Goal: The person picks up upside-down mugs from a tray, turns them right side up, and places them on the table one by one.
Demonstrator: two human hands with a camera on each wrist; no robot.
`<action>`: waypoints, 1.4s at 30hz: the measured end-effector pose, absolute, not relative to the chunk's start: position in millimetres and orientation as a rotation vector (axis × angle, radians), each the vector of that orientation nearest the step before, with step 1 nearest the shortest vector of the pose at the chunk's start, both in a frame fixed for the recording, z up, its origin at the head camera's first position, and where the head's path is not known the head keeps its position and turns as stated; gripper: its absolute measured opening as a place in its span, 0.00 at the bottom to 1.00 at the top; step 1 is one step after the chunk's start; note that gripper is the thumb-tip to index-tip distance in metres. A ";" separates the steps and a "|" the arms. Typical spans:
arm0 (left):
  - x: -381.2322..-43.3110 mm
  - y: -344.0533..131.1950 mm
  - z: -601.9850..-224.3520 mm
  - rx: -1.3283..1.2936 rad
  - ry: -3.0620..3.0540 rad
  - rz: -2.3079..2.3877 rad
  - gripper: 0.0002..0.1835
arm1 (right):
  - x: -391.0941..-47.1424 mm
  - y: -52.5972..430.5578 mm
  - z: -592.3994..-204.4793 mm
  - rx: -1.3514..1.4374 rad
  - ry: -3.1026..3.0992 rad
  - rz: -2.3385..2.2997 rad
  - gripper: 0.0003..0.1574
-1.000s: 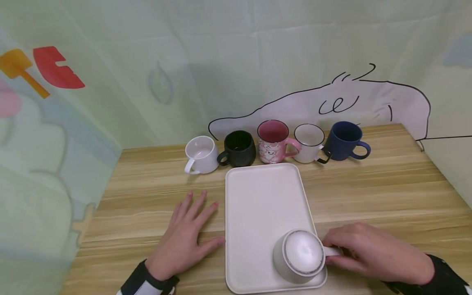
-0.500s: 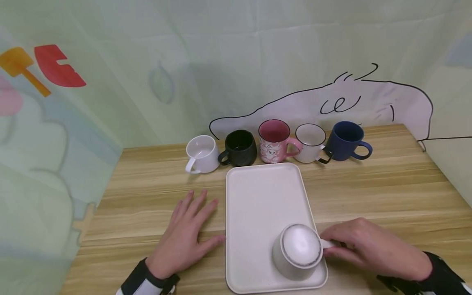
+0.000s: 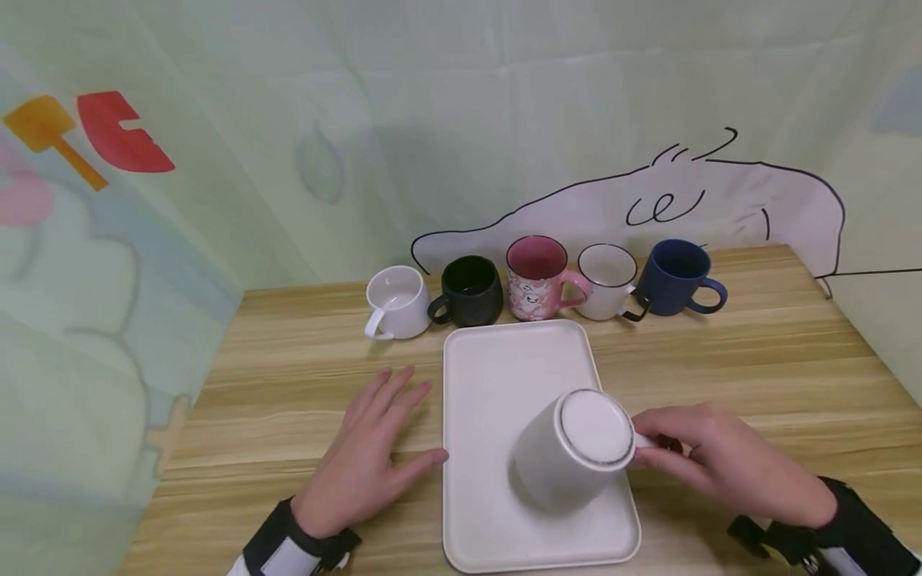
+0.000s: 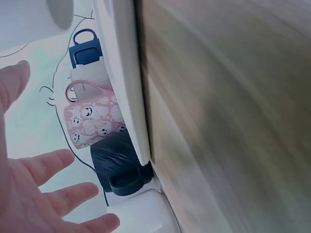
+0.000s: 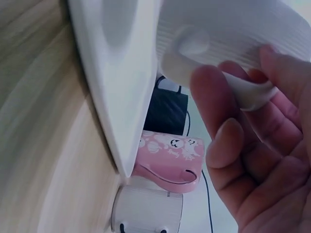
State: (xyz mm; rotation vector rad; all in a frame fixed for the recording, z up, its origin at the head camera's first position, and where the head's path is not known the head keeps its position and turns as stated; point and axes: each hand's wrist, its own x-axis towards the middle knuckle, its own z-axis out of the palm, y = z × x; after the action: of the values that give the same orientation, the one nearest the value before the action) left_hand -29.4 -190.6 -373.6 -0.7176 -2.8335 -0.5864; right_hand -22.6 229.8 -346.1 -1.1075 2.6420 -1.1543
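Observation:
A white mug (image 3: 565,460) is upside down over the near right part of the white tray (image 3: 511,376), its base facing up. My right hand (image 3: 720,456) grips it by the handle (image 5: 184,68), fingers curled round it in the right wrist view. Ribbing runs along the mug's side there. My left hand (image 3: 374,464) lies with fingers spread just left of the tray, the thumb tip right at its edge. In the left wrist view, that hand's fingers (image 4: 73,196) are loosely extended and hold nothing.
Along the back of the wooden table (image 3: 288,360) stand a small white mug (image 3: 399,308), a black mug (image 3: 475,300), a pink mug (image 3: 533,292), a white mug with dark rim (image 3: 605,280) and a navy mug (image 3: 670,280). A printed cloth (image 3: 432,120) hangs behind.
My right hand has raised the upside-down mug off the tray, away from the near edge, and it now tilts more. My left hand has hardly moved.

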 end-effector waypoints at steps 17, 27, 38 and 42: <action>-35.9 -155.0 -357.6 -0.831 -2.803 -0.936 0.42 | -39.2 210.7 -340.1 -0.963 2.673 -1.740 0.30; -45.7 -120.6 -343.4 -0.865 -2.758 -1.426 0.31 | -54.3 184.9 -338.1 -0.965 2.350 -1.992 0.23; -52.3 -87.3 -344.1 -0.682 -2.491 -1.983 0.18 | -57.6 160.5 -341.9 -0.913 2.146 -2.106 0.20; -51.9 -80.9 -342.6 -0.697 -2.340 -2.179 0.17 | -58.3 153.8 -342.1 -0.906 2.076 -2.147 0.20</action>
State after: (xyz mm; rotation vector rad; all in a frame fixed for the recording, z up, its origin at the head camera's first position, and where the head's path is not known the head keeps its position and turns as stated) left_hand -51.9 -80.9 -342.6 -0.6969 -2.3403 -2.1788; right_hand -58.3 153.8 -342.1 -0.9059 2.0758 -2.1471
